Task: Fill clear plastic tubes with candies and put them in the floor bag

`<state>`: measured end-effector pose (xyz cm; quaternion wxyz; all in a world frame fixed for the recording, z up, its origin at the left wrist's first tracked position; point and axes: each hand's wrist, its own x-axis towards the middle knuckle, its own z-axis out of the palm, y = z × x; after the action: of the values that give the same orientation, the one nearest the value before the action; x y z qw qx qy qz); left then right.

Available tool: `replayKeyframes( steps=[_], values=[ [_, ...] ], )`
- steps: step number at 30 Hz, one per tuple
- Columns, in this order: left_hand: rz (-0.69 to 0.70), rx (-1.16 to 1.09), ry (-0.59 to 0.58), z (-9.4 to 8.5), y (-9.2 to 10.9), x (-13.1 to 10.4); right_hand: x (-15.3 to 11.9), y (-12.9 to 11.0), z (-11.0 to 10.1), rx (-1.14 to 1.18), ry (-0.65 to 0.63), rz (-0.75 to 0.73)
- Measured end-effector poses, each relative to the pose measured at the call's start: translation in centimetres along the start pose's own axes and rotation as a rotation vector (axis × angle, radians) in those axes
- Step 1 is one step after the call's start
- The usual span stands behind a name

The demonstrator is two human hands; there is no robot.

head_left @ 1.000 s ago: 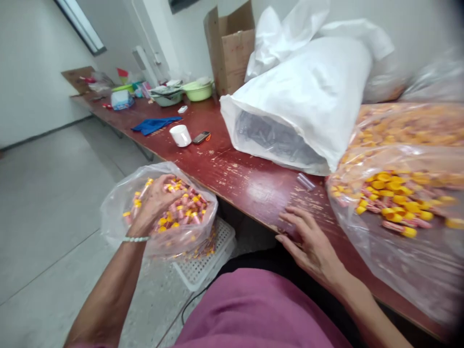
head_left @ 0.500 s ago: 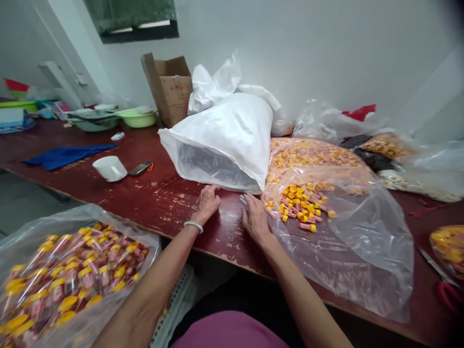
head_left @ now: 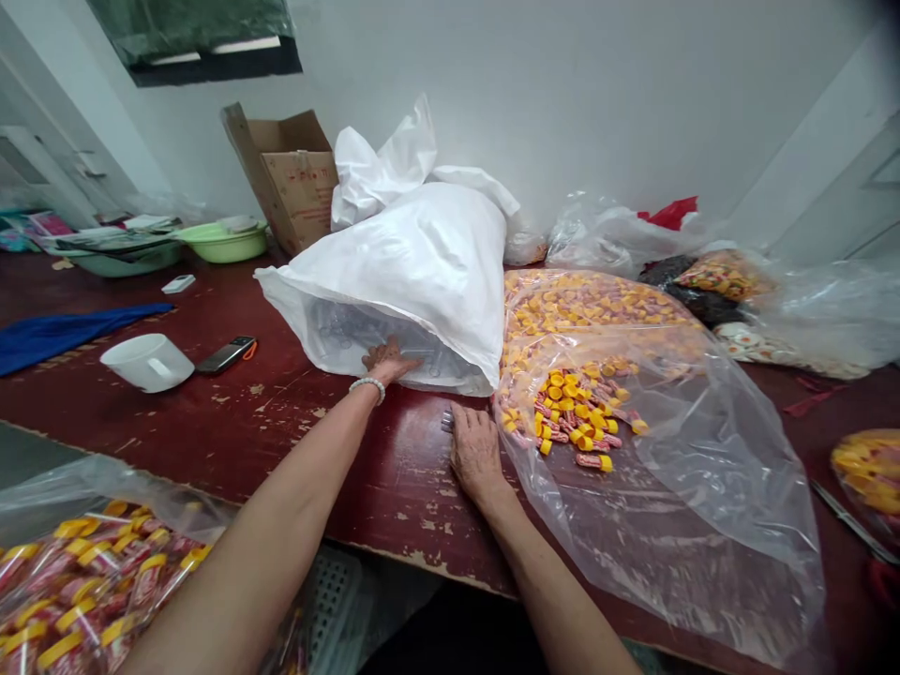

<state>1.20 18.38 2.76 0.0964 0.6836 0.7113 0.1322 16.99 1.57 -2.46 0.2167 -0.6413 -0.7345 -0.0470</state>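
My left hand (head_left: 385,361), a beaded bracelet at its wrist, reaches into the mouth of a large white sack (head_left: 428,248). Its fingers are spread over clear plastic tubes (head_left: 344,323) lying inside. On the table just in front of the sack, my right hand (head_left: 478,450) is curled around a few small clear tubes (head_left: 448,419), whose ends poke out past the fingers. Right of that hand, a clear plastic bag (head_left: 689,525) lies spread out, with many pink pieces with yellow caps (head_left: 573,398) at its opening.
A bag of yellow-capped tubes (head_left: 91,572) stands low at the left, below the table edge. On the red table (head_left: 281,422) are a white mug (head_left: 147,363), a phone-like device (head_left: 226,354), a blue cloth (head_left: 63,335) and scissors (head_left: 850,520). Behind stands a cardboard box (head_left: 299,187).
My left hand has gone from the table into the sack's mouth, its fingers spreading. My right hand stays on the table by the sack, with clear tubes in it. The view has turned rightward.
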Motion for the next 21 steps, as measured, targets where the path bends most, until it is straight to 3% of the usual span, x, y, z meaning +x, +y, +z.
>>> replayKeyframes(
  steps=[2, 6, 14, 21],
  values=[
    [0.003, 0.018, -0.005, 0.5, 0.3, 0.3, 0.1, -0.1, 0.0, 0.003, -0.008, -0.004],
    [0.076, 0.064, 0.093, 1.5, 0.6, -0.8, 0.1, -0.2, -0.1, 0.004, -0.023, 0.003],
    [0.289, -0.038, 0.284, 2.8, -0.6, -5.9, -0.1, -0.1, 0.1, 0.129, 0.105, 0.055],
    [0.450, -0.146, 0.184, 2.3, -1.3, -12.9, -0.2, 0.4, -0.1, 0.349, 0.213, 0.095]
  ],
)
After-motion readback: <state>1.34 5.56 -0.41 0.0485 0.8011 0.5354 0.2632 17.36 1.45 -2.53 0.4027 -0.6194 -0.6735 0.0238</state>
